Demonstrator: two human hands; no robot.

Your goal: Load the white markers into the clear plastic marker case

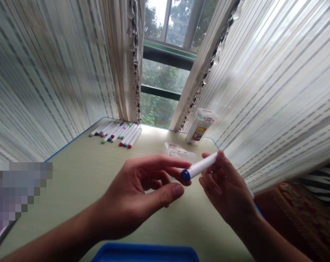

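Two bare hands are seen in the head view, one on each side of a white marker, which is raised above the pale green worktop at about four o'clock from the middle. Its long axis is slanted: the blue end points to eight o'clock, toward the left hand, and the opposite end points to two o'clock. Near this opposite end, the fingers of the right hand are gripping the marker. The left hand, at seven o'clock, keeps a clear gap between its thumb and the other fingers. Its index and middle fingers reach just beside the blue end; whether they touch it, I cannot tell.

Several white markers with coloured ends lie in a loose group at nine o'clock, most of them pointing between seven and eight o'clock. One transparent case stands upright at three o'clock, and a low transparent box lies behind the hands, partly covered by them. At six o'clock is the rim of a blue tray. At twelve o'clock, a window shows between two striped curtains.
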